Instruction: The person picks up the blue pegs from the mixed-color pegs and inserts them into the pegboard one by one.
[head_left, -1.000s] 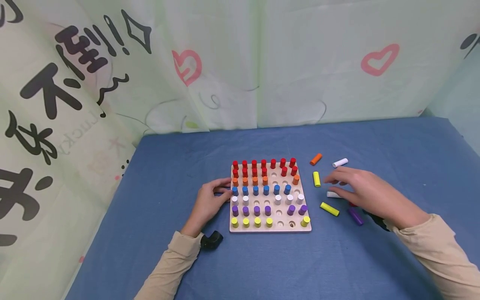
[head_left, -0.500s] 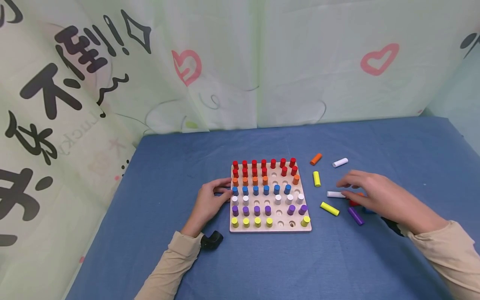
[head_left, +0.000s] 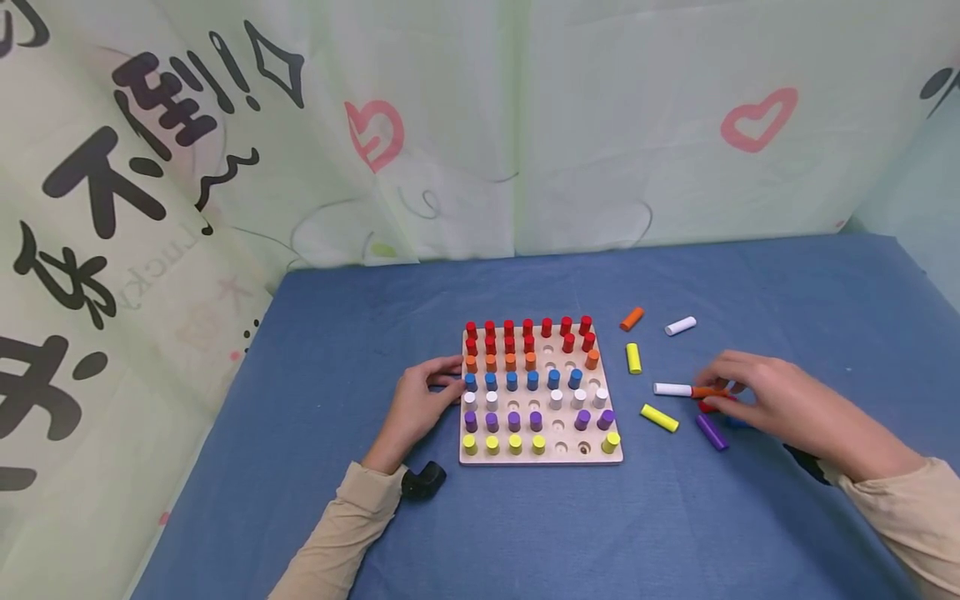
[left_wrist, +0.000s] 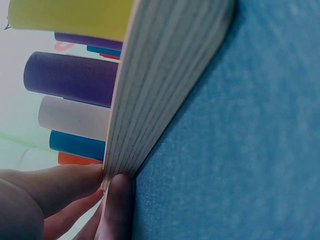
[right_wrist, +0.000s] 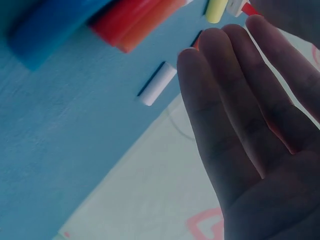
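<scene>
A wooden pegboard (head_left: 540, 457) lies flat on the blue cloth, with rows of red, orange, blue, white, purple and yellow pegs and some bare holes. My left hand (head_left: 423, 408) holds its left edge; in the left wrist view the thumb (left_wrist: 65, 185) rests at the upper rim and a finger (left_wrist: 119, 205) against the side. To the right of the board, my right hand (head_left: 772, 408) hovers at loose pegs: an orange peg (head_left: 705, 392), a red peg (head_left: 717, 405) and a blue peg (head_left: 738, 422), partly covered by it. In the right wrist view its fingers (right_wrist: 225, 110) are extended, gripping nothing.
More loose pegs lie around: a white peg (head_left: 671, 389) end to end with the orange one, yellow pegs (head_left: 633, 358), a purple peg (head_left: 712, 432), another orange peg (head_left: 632, 318) and another white peg (head_left: 681, 326). A printed curtain (head_left: 615, 142) hangs behind the table.
My right hand has moved right and slightly toward me, away from the white peg, uncovering the orange, red and blue pegs. The left hand and the pegboard have stayed put.
</scene>
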